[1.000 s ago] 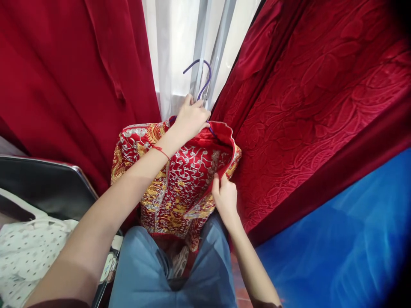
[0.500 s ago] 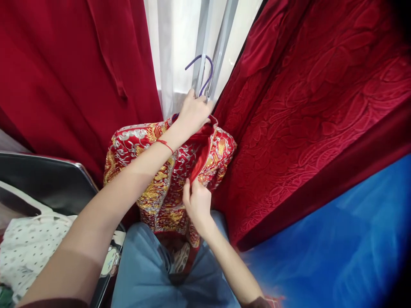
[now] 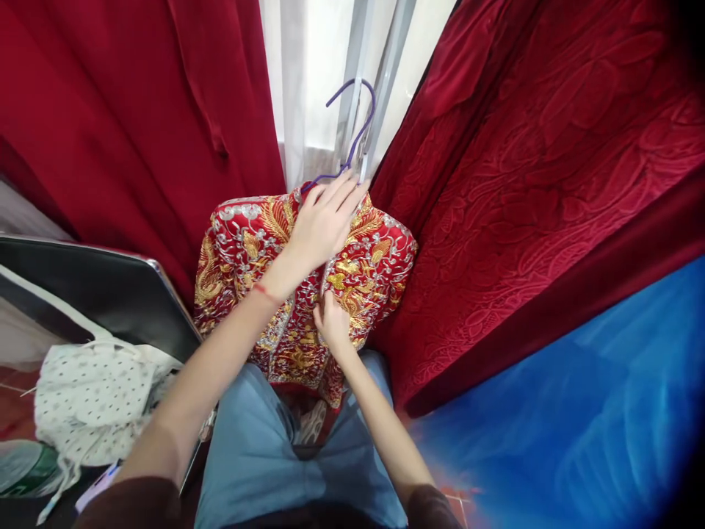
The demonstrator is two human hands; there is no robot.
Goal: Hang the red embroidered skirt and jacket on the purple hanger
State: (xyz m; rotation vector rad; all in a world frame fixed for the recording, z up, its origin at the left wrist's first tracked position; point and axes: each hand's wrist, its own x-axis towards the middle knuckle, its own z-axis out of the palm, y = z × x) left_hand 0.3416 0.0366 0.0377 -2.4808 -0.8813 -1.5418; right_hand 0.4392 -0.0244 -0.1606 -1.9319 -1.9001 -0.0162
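A red jacket (image 3: 369,268) embroidered in gold and silver hangs on a purple hanger (image 3: 360,121) above my knees in blue trousers (image 3: 247,448). My left hand (image 3: 324,220) lies flat on the jacket's upper front, fingers spread, just below the hanger's neck. My right hand (image 3: 331,322) pinches the jacket's front edge at mid-chest, fingers closed on the cloth. The hanger's hook points up in front of a grey metal pole (image 3: 358,81).
Plain red curtains (image 3: 126,125) hang at the left, patterned red fabric (image 3: 540,169) at the right, white sheer cloth (image 3: 308,66) between them. A black chair (image 3: 93,290) at the left carries a white dotted garment (image 3: 93,404). A blue surface (image 3: 578,411) fills the lower right.
The jacket's front flap, open before, now lies shut. My left hand let go of the hanger neck and flattened onto the jacket. My right hand moved left to the front's middle.
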